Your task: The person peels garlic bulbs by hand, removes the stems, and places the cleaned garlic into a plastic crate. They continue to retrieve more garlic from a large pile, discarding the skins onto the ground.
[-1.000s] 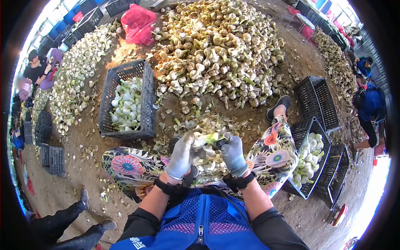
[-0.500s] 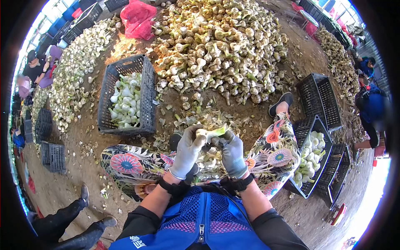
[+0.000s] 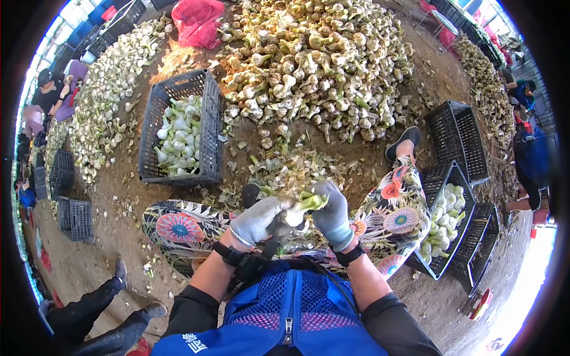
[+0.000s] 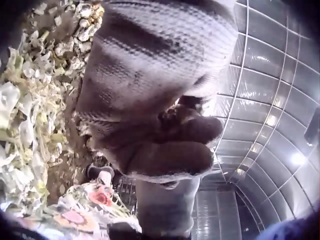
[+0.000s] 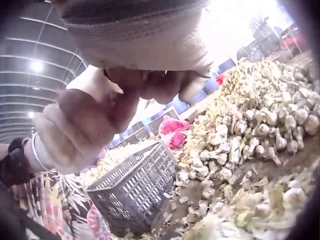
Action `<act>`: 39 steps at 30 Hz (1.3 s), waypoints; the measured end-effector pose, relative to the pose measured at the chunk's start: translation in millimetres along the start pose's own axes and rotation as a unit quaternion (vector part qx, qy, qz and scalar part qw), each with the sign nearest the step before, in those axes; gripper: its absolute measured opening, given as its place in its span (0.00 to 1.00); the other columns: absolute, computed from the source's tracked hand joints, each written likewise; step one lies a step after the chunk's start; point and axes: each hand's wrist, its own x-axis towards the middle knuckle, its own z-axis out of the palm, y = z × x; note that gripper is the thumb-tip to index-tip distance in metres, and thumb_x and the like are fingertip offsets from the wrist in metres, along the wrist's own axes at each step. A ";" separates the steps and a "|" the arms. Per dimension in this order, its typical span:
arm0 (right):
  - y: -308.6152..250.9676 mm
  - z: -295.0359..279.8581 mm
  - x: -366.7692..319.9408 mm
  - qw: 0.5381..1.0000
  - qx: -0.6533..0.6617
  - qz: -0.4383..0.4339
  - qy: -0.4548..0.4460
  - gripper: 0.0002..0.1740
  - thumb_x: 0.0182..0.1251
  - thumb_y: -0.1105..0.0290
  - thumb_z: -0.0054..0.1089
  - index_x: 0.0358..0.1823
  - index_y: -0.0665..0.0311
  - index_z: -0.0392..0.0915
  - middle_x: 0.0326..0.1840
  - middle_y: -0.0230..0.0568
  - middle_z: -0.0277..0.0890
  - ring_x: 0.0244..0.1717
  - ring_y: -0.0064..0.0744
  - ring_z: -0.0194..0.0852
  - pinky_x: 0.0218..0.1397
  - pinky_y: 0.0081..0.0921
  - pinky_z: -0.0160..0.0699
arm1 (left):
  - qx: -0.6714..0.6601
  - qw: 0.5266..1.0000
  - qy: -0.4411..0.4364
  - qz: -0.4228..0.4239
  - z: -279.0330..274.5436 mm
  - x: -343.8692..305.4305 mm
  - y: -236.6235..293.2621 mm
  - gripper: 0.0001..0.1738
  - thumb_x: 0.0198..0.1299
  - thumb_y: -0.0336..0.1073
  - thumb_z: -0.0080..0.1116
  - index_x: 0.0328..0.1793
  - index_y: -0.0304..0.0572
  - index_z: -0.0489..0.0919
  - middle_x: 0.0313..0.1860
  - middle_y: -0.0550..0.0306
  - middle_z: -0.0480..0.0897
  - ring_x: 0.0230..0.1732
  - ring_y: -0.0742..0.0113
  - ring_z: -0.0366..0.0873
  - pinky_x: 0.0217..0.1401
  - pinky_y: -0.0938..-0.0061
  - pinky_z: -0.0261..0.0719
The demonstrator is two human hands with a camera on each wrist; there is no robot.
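Observation:
Over the lap in the head view, my gloved left hand (image 3: 258,221) grips a garlic bulb (image 3: 294,216) at its white end. The green stem (image 3: 313,202) points up to the right. Against this stem my gloved right hand (image 3: 332,215) curls its fingers, holding the garlic from the other side. The left wrist view shows the left glove's (image 4: 150,80) darkened, bent fingers (image 4: 172,159), with the bulb mostly hidden. In the right wrist view, the right glove (image 5: 140,42) hangs close to the left glove (image 5: 75,130), and their fingers meet.
Ahead lies a large heap of untrimmed garlic (image 3: 320,65). A black crate (image 3: 211,130) with trimmed bulbs (image 3: 181,139) stands ahead left, another filled crate (image 3: 439,273) by the right knee. Peel scraps (image 3: 291,169) litter the ground between the feet. Other people (image 3: 50,95) sit farther off.
The left hand has turned and moved slightly down, its fingers now pointing more to the right. The garlic's stem has swung from pointing right to upward right, and the right hand has rolled over it.

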 end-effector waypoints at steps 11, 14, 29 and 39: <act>15.0 -5.2 -28.7 0.907 0.343 0.238 -0.055 0.20 0.70 0.74 0.65 0.62 0.71 0.77 0.64 0.40 0.75 0.60 0.27 0.74 0.62 0.26 0.76 | -0.139 0.989 0.000 0.055 15.0 22.6 -24.9 0.18 0.80 0.42 0.42 0.58 0.36 0.77 0.52 0.53 0.83 0.49 0.67 0.83 0.46 0.72 0.83; 1.2 2.3 -22.8 0.916 0.330 0.227 0.015 0.16 0.73 0.69 0.63 0.57 0.71 0.79 0.46 0.37 0.84 0.45 0.23 0.78 0.51 0.22 0.79 | -0.091 0.977 0.099 0.168 3.8 29.4 -32.3 0.13 0.77 0.37 0.49 0.57 0.36 0.78 0.46 0.56 0.84 0.45 0.70 0.82 0.45 0.74 0.81; 42.8 -2.8 -25.0 0.755 0.515 0.367 0.174 0.13 0.77 0.59 0.58 0.39 0.62 0.80 0.31 0.28 0.77 0.30 0.22 0.75 0.35 0.23 0.77 | 0.410 0.840 0.145 0.323 13.4 -6.6 -12.5 0.23 0.64 0.31 0.66 0.65 0.38 0.78 0.52 0.51 0.83 0.55 0.64 0.80 0.61 0.71 0.76; 16.3 -18.5 -19.1 0.811 0.471 0.316 0.139 0.14 0.78 0.65 0.57 0.50 0.70 0.82 0.38 0.36 0.84 0.37 0.21 0.80 0.44 0.23 0.80 | 0.493 0.804 0.041 0.331 25.3 6.5 -14.1 0.05 0.62 0.26 0.65 0.42 0.37 0.81 0.41 0.58 0.85 0.42 0.71 0.83 0.46 0.74 0.79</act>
